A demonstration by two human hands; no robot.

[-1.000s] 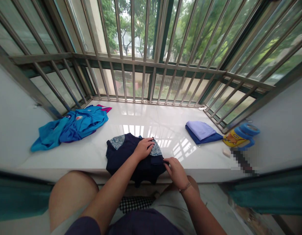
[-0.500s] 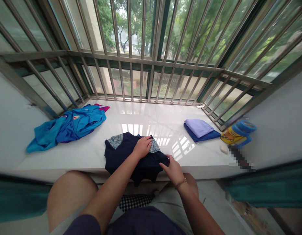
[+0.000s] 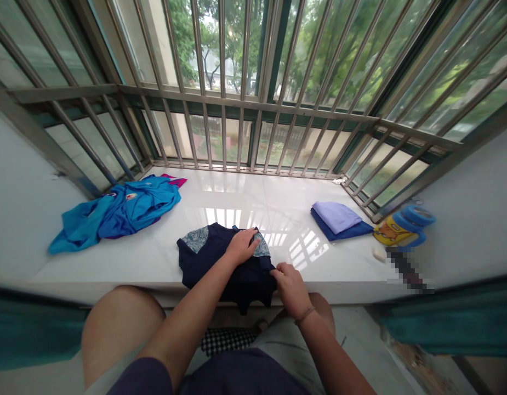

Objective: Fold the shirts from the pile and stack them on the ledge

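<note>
A navy shirt (image 3: 208,263) with grey-blue paisley shoulder panels lies on the white sill, its lower part hanging over the front edge. My left hand (image 3: 241,247) rests flat on the shirt near the right-hand paisley panel, fingers stretched out and pressing the cloth. At the shirt's right edge, my right hand (image 3: 289,282) pinches the navy fabric between thumb and fingers. That side of the cloth is folded inward, and my left forearm covers part of the shirt's middle.
Crumpled blue clothing (image 3: 125,206) lies at the left of the sill (image 3: 253,189). To the right are folded lilac and blue cloths (image 3: 337,216), a yellow-blue bottle (image 3: 401,225), a small whitish block (image 3: 379,254) and a blurred-out item. Metal bars (image 3: 253,104) stand behind.
My right hand has drawn the shirt's right side slightly inward, and its fingers have closed into a tighter pinch. My left hand stays on the shirt. The whole view has shifted slightly.
</note>
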